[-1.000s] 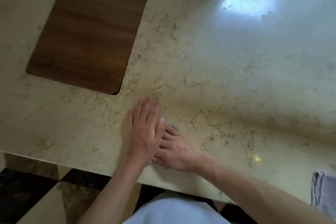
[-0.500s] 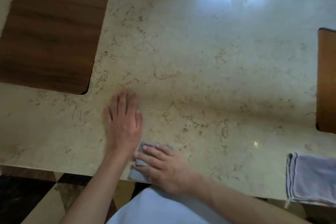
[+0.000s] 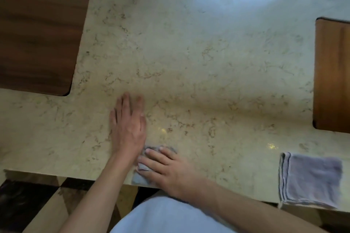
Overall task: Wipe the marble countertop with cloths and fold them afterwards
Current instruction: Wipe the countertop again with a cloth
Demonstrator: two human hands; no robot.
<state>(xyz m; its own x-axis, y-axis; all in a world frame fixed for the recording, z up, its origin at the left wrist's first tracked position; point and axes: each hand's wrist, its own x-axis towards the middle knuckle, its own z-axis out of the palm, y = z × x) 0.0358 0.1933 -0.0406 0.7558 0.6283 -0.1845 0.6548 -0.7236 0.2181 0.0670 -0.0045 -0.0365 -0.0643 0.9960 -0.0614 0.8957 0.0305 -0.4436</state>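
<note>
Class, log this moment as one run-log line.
left hand: flat on beige marble countertop | right hand: pressing small grey cloth | folded grey cloth: right edge

I see a wide bare stretch of the veined cream marble countertop (image 3: pixel 198 58) running from centre to far edge, bounded by the dark walnut-brown rectangular board (image 3: pixel 39 34) at left and the lighter orange-brown wooden board (image 3: pixel 333 75) at right. Along the near edge, my flat left hand (image 3: pixel 128 126), my right hand (image 3: pixel 166 168) pressing the small crumpled grey cloth (image 3: pixel 140 178), and the folded lavender-grey cloth (image 3: pixel 310 179) take up room. Bare marble separates the right hand from the folded cloth.
</note>
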